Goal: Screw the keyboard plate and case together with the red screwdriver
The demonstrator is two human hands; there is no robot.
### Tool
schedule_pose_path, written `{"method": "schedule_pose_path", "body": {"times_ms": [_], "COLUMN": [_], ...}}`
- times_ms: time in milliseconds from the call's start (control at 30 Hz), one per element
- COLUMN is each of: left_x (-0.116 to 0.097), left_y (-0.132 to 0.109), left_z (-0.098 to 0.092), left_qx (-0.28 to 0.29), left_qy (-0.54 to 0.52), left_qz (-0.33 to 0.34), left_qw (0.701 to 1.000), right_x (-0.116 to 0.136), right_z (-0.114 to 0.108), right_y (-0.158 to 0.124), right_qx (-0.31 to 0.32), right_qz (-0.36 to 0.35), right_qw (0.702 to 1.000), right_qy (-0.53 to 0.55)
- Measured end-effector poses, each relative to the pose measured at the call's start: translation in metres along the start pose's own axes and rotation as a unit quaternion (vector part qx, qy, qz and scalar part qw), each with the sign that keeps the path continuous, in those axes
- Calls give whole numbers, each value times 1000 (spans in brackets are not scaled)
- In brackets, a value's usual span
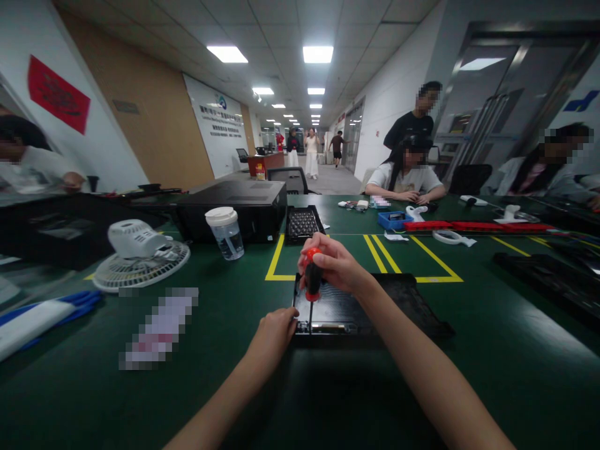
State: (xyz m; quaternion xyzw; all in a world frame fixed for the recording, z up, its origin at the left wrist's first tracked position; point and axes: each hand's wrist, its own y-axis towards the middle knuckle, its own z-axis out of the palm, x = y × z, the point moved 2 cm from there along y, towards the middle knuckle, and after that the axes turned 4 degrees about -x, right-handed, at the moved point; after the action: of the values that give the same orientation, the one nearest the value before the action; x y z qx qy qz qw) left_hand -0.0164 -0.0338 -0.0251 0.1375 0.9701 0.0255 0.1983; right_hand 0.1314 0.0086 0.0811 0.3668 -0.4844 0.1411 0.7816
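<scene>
A screwdriver (312, 279) with a red and black handle stands nearly upright over the left end of a black panel (398, 300). My right hand (338, 261) is closed around its handle, fingers wrapped near the red top. The shaft drops to the panel's left side; its tip is too dim to make out. At the panel's near left corner, my left hand (275, 326) has its fingers curled against the edge, gripping it. The panel lies flat on the green table (225, 381). A shiny metal strip (330, 328) runs along its near edge.
Beyond the panel are a black tray (304, 225) with round cells and a large black case (234, 200). To the left stand a clear cup (229, 240) and a white fan (140, 253). A blue bin (392, 220) sits right. People sit across the table.
</scene>
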Motion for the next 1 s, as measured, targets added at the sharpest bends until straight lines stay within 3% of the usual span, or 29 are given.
{"method": "schedule_pose_path", "body": {"times_ms": [333, 1000], "left_x": [-1, -2], "left_y": [-1, -1], "left_z": [0, -1], "left_qx": [-5, -8], "left_qy": [-3, 4], "left_qz": [5, 10], "left_qw": [1000, 1000], "right_x": [2, 11], "right_z": [3, 18], "right_y": [0, -1], "right_qx": [21, -24], "right_qz": [-16, -31], "right_qw": [999, 990], "right_qy": [-38, -136]}}
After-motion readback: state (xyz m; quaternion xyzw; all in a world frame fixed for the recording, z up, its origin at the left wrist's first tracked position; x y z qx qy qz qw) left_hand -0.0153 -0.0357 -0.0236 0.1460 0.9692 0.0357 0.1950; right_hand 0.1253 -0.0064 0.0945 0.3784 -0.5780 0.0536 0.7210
